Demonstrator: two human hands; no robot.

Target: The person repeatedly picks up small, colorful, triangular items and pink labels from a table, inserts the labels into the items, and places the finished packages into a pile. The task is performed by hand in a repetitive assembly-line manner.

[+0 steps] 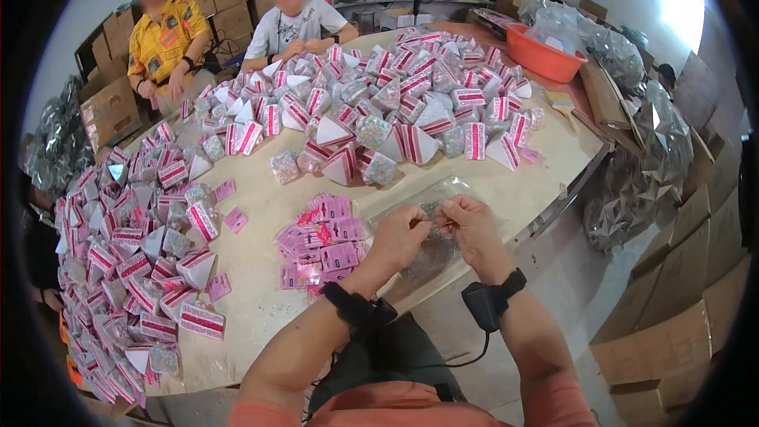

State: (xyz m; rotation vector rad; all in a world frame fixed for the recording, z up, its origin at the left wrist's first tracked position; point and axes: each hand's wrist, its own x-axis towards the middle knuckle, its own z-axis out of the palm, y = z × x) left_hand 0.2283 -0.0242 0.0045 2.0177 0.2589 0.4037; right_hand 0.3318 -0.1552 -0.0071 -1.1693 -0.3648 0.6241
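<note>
My left hand point(400, 239) and my right hand point(476, 236) meet over a clear plastic tray point(449, 187) at the table's near edge. Thumbs and fingertips of both are pinched together, almost touching. Whatever lies between them is too small to make out. Small dark bits appear in the tray beneath my hands. Just left of the tray lies a pile of pink printed cards point(338, 256), some with small hot-pink parts on them.
Pink-and-white cake-slice-shaped pieces point(417, 142) with glittery ends heap across the table point(245, 269). Another heap point(134, 269) covers its left side. An orange basin point(545, 54) stands at the back right. Two people sit across. Cardboard boxes point(672, 332) stand right.
</note>
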